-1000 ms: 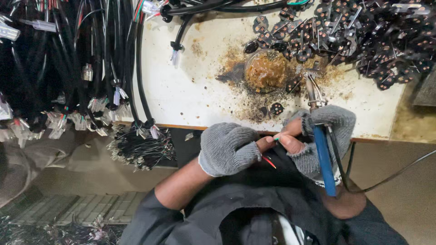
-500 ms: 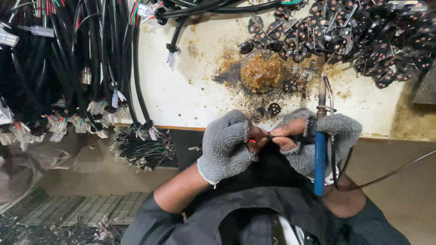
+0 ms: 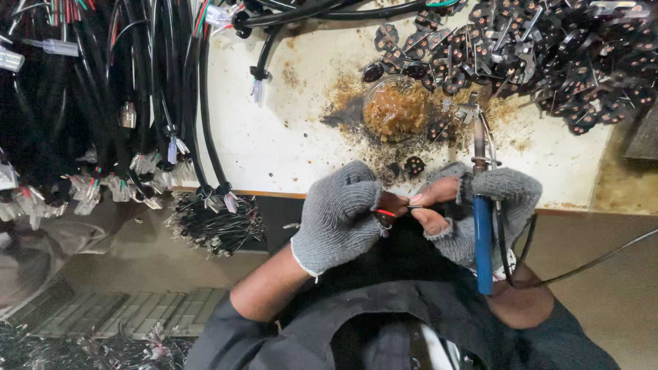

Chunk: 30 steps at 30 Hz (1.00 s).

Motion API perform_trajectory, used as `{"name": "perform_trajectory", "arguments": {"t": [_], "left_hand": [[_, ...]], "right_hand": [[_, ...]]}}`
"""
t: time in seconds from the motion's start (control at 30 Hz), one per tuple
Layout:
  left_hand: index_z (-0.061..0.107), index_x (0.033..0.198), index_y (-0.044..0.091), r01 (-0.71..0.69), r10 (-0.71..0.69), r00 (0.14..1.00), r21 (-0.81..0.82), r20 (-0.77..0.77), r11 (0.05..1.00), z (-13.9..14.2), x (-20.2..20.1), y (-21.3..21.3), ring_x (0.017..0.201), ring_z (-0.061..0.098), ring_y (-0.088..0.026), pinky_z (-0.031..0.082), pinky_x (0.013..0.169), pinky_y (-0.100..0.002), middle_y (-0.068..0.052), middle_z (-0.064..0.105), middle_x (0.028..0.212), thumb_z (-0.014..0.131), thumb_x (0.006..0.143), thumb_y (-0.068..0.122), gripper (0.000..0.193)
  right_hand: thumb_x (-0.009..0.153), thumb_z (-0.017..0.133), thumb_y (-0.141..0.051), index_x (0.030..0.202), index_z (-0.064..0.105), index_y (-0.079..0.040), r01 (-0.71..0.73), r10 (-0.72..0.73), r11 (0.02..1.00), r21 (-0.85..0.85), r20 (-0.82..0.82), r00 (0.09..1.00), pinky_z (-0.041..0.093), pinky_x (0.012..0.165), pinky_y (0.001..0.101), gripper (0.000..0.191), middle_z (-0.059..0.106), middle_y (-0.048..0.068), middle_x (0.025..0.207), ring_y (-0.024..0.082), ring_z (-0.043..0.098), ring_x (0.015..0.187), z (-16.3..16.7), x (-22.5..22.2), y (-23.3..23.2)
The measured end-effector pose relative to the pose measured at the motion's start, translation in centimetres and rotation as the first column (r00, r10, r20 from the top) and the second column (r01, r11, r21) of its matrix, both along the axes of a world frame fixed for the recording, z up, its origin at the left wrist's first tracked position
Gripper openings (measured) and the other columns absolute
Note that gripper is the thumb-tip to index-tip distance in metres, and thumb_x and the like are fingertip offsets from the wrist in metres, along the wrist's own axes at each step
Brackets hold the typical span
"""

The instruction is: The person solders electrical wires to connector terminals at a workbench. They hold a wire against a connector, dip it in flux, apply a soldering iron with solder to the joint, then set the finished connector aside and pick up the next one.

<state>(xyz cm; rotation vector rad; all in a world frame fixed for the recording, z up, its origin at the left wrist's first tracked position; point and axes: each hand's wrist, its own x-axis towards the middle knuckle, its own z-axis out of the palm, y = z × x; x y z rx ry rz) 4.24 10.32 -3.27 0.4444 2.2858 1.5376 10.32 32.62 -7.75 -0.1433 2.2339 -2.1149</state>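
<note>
Fingers on seemingly crosswise red wire

A: Place type?
B: Small electronics assembly workshop. Stained white bench beyond the hands, pot of brown flux just above them, heap of black connector parts upper right, black cable harnesses hanging far left, blue-handled soldering iron in the right hand.
</note>
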Motion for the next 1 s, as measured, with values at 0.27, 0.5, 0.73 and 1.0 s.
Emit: {"name": "perform_trajectory", "arguments": {"t": [0.27,0.5,0.73,1.0], "left_hand": [[0.067,0.088,0.012,0.006,-0.008,0.994,-0.019,-0.106,1.000,-1.1,0.5,0.2,0.073,0.063,-0.029,0.048,0.064,-0.040,-0.007,0.062,0.081,0.084,0.079,0.017,0.020],[0.069,0.089,0.013,0.011,-0.026,0.985,-0.089,-0.171,0.996,-1.8,0.8,0.0,0.070,0.061,-0.030,0.046,0.061,-0.041,-0.008,0.057,0.078,0.086,0.073,0.024,0.026],[0.073,0.090,0.014,-0.037,0.038,0.997,0.029,-0.064,0.999,-1.0,0.5,0.0,0.071,0.062,-0.025,0.050,0.065,-0.037,-0.006,0.061,0.077,0.080,0.081,0.017,0.012],[0.074,0.092,0.013,-0.052,0.054,0.998,0.089,-0.023,0.995,-0.3,0.0,0.0,0.071,0.061,-0.024,0.049,0.066,-0.036,-0.006,0.064,0.078,0.078,0.083,0.014,0.010]], "right_hand": [[0.092,0.076,-0.001,0.119,0.058,-0.012,-0.076,0.067,0.991,0.112,0.083,0.994,0.053,0.077,0.0274,0.034,0.068,0.010,0.088,0.018,0.064,0.077,-0.5,-0.6,0.1],[0.093,0.077,-0.016,0.120,0.040,-0.002,0.037,-0.035,0.995,-0.095,0.024,0.999,0.057,0.084,0.0297,0.048,0.069,0.006,0.096,0.015,0.068,0.086,1.0,-1.8,-0.6],[0.090,0.079,-0.026,0.115,0.044,-0.003,0.010,-0.016,0.995,0.098,0.054,0.998,0.057,0.082,0.0305,0.049,0.071,0.011,0.096,0.019,0.070,0.087,2.8,-2.6,-0.4],[0.088,0.083,-0.012,0.101,0.072,-0.008,-0.124,0.074,0.963,0.240,0.210,0.975,0.058,0.076,0.0305,0.018,0.074,0.008,0.088,0.019,0.071,0.081,1.9,-2.2,-0.2]]}}
